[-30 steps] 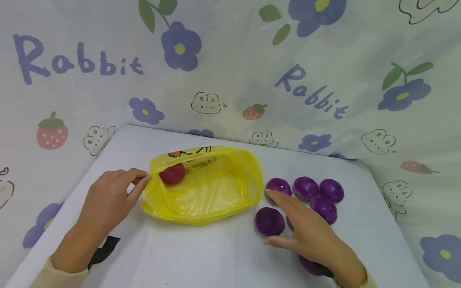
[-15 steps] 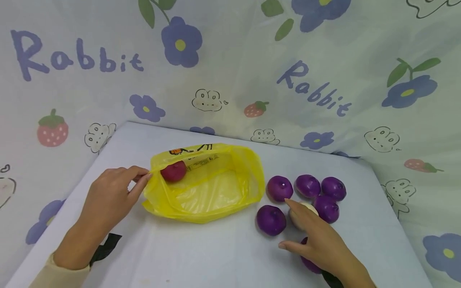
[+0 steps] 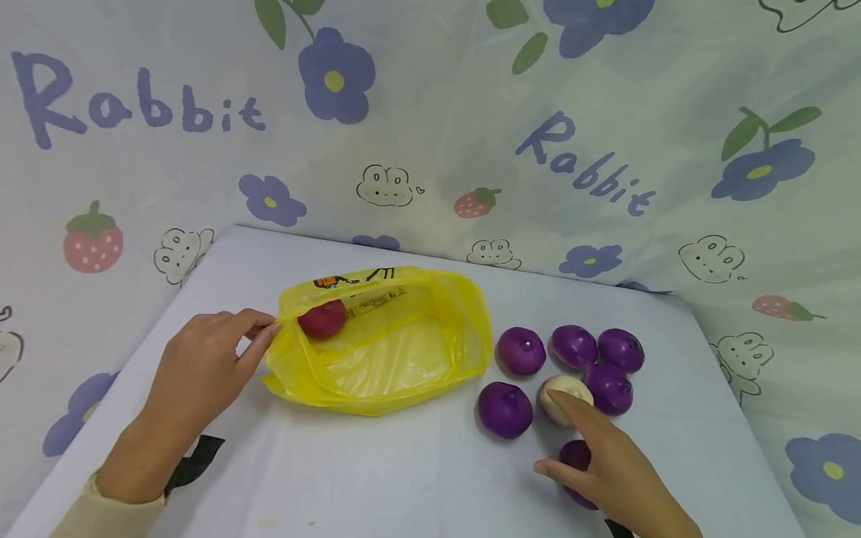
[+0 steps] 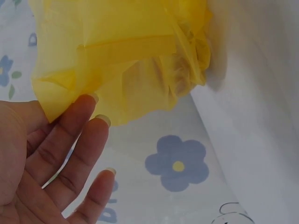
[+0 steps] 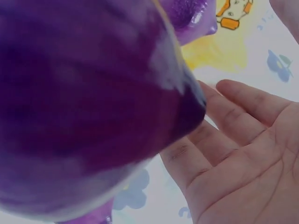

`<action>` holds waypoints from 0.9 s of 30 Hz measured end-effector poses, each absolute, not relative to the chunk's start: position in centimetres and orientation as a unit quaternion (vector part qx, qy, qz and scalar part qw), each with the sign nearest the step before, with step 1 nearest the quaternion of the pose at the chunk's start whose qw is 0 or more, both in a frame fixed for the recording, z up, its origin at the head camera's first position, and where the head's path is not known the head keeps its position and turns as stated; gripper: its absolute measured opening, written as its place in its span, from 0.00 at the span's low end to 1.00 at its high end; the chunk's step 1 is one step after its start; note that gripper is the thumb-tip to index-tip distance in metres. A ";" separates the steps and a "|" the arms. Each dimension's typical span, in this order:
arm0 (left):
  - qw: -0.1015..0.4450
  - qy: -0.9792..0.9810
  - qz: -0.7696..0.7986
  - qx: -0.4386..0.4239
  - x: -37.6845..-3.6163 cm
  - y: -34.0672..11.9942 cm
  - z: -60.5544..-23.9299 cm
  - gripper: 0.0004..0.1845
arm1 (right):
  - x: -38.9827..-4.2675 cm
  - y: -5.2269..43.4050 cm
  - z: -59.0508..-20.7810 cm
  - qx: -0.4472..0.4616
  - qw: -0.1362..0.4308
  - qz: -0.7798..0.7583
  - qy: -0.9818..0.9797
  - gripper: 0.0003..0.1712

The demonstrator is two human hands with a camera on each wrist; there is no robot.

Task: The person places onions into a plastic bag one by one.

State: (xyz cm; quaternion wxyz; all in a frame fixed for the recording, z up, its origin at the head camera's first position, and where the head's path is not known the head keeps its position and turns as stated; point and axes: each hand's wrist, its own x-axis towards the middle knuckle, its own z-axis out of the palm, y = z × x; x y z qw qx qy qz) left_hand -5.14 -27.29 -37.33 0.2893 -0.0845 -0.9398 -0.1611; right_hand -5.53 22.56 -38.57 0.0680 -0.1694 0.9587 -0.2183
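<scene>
My left hand (image 3: 202, 370) pinches the left edge of a yellow plastic bag (image 3: 397, 400) between thumb and finger; the left wrist view shows the bag's corner (image 4: 60, 95) in that pinch. The bag's mouth gapes, with one reddish-purple onion (image 3: 324, 320) inside at the left. My right hand (image 3: 615, 459) has its fingers spread and holds nothing. It hovers by a purple onion (image 3: 575, 454), partly covering it, with the forefinger over a pale, cream-coloured round one (image 3: 550, 400). In the right wrist view a purple onion (image 5: 93, 93) looms large before the straight fingers.
Several more purple onions (image 3: 505, 410) lie in a loose group right of the bag, on the white tabletop (image 3: 377, 478). A printed cloth (image 3: 430, 112) with flowers and rabbits hangs behind the table.
My right hand has drawn back to the right and nearer the front, away from the onions beside the bag, uncovering the pale one. My left hand keeps its grip on the bag.
</scene>
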 end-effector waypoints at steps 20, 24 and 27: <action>0.299 -0.935 -0.161 -0.097 -5.2 -27.3 -37.4 0.12 | -4.2 23.6 -40.5 -0.151 0.079 -0.217 0.961 0.46; 0.295 -0.937 -0.161 -0.092 -5.2 -27.3 -37.4 0.12 | -4.0 24.2 -41.0 -0.145 0.073 -0.210 0.964 0.46; 0.295 -0.937 -0.161 -0.092 -5.2 -27.3 -37.5 0.12 | -3.8 24.7 -41.3 -0.152 0.057 -0.210 0.964 0.46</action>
